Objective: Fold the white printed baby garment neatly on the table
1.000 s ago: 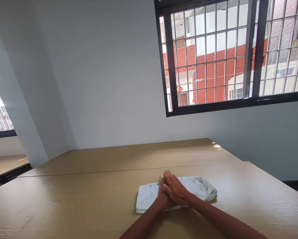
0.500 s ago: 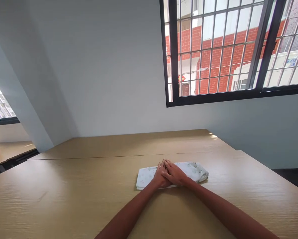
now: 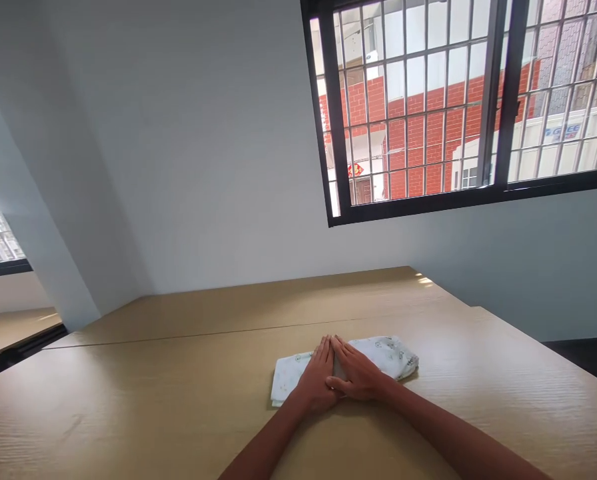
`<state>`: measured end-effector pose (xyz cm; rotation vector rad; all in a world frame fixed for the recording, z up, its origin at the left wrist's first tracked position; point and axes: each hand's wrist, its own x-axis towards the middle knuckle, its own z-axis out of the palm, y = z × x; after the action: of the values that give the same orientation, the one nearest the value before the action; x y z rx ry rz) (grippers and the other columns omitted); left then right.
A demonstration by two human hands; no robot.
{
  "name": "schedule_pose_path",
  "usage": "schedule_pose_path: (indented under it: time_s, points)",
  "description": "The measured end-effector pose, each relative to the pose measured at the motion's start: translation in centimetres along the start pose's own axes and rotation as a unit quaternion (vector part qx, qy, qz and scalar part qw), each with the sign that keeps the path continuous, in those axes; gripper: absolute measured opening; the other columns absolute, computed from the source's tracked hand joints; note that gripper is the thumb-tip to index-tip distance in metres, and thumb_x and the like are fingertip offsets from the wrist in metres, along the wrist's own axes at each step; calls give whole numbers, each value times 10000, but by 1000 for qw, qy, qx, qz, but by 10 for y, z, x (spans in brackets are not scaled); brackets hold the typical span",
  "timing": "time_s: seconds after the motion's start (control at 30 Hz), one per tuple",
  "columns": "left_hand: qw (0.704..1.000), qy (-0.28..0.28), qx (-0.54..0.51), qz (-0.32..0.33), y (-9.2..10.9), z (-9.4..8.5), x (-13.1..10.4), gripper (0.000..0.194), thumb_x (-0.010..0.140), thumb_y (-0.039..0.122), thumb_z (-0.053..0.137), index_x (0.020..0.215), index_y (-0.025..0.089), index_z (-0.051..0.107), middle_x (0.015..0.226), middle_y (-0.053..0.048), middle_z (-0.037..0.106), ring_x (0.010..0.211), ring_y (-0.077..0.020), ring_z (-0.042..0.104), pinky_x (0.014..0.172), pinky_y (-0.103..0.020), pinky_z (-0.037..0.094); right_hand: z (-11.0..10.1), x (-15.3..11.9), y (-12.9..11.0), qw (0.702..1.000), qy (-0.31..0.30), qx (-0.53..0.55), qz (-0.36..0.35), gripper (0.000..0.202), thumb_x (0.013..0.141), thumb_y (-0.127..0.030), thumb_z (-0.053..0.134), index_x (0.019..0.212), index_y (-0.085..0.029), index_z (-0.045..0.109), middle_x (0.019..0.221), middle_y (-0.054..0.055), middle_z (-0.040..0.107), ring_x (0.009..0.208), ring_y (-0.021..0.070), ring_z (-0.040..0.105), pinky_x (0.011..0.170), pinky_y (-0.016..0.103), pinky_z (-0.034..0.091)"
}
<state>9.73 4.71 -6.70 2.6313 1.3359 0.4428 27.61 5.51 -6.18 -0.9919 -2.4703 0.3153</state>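
Note:
A folded white cloth [image 3: 388, 355] with small printed figures lies flat on the wooden table, its right end a little rumpled. My left hand [image 3: 319, 381] rests palm down on the middle of the cloth, fingers stretched forward. Beside it, my right hand [image 3: 357, 375] also lies flat on the cloth, with its thumb reaching toward my left hand and its fingertips touching the left ones. Neither hand grips anything. The middle of the cloth is hidden under both hands.
The light wooden table [image 3: 153, 387] has a seam running across it and meets a grey wall [image 3: 218, 167] at the back. A barred window [image 3: 428, 120] is at the upper right. Another table [image 3: 16, 327] stands at the far left.
My hands have drawn slightly apart at the palms and lie side by side, where the right one overlapped the left before. The whole view has shifted and tilted slightly.

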Motion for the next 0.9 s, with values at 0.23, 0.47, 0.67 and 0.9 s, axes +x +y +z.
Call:
schedule_pose_path:
  time_s: [0.23, 0.47, 0.67, 0.9]
  points:
    - [1000, 14, -25, -3, 6, -4, 0, 938, 817, 441, 534, 1524, 93, 23, 1581, -158, 8, 1458, -318, 18, 1191, -500, 135, -3, 2, -2, 1000, 5, 5, -15, 897, 891, -593, 473, 1519, -67, 108, 1561, 170, 145, 1443, 294, 115, 1177, 463, 210]
    - [961, 143, -237, 10, 6, -14, 9, 706, 805, 287, 555, 1463, 145, 339, 1554, -103, 256, 1432, -279, 225, 1173, -446, 253, -3, 2, -3, 996, 74, -4, -41, 832, 928, -454, 470, 1528, -129, -7, 1582, 122, 49, 1451, 276, 54, 1160, 469, 259]
    - [820, 211, -531, -18, 6, -24, 13, 315, 858, 317, 539, 1025, 108, 704, 1059, -109, 709, 1003, -262, 648, 912, -430, 527, 0, 7, -16, 978, 146, -106, -104, 755, 895, -320, 505, 1520, -121, 131, 1580, 112, 107, 1448, 317, 33, 1153, 543, 231]
    - [790, 275, -547, -33, 15, -33, 7, 199, 745, 321, 748, 807, 135, 714, 714, -31, 692, 718, -172, 650, 723, -288, 537, 5, 8, -26, 955, 204, -197, -85, 631, 788, -116, 612, 1389, -184, 430, 1562, 113, 201, 1437, 349, 97, 1124, 520, 307]
